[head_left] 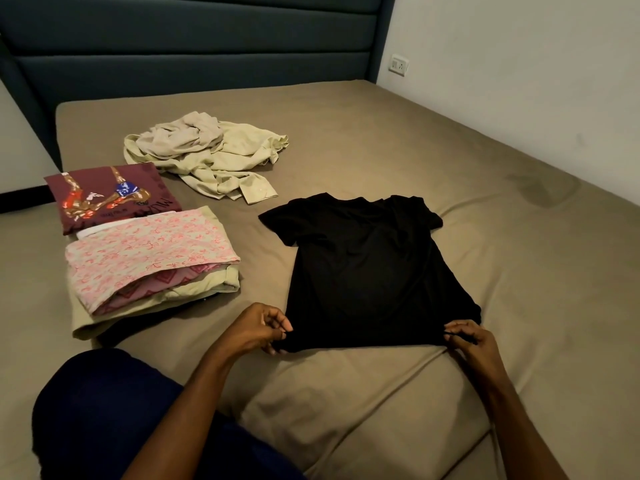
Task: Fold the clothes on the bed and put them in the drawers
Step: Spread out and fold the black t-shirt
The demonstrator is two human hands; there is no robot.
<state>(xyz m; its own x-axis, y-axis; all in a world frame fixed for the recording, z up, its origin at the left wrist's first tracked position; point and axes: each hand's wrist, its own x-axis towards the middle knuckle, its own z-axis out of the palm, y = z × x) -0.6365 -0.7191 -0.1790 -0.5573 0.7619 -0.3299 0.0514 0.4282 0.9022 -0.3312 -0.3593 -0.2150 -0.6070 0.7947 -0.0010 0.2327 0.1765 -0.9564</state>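
Tee (367,268) flat mid-bed (450,140), hem pinched by left hand (258,329) and right hand (467,337). Stack (149,251) left of tee, folded. Heap (207,154) beyond tee unfolded; drawers unseen.

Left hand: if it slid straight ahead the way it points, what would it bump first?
The left hand already pinches the black T-shirt at its hem, so it would probably just push into that shirt, though depth is hard to judge.
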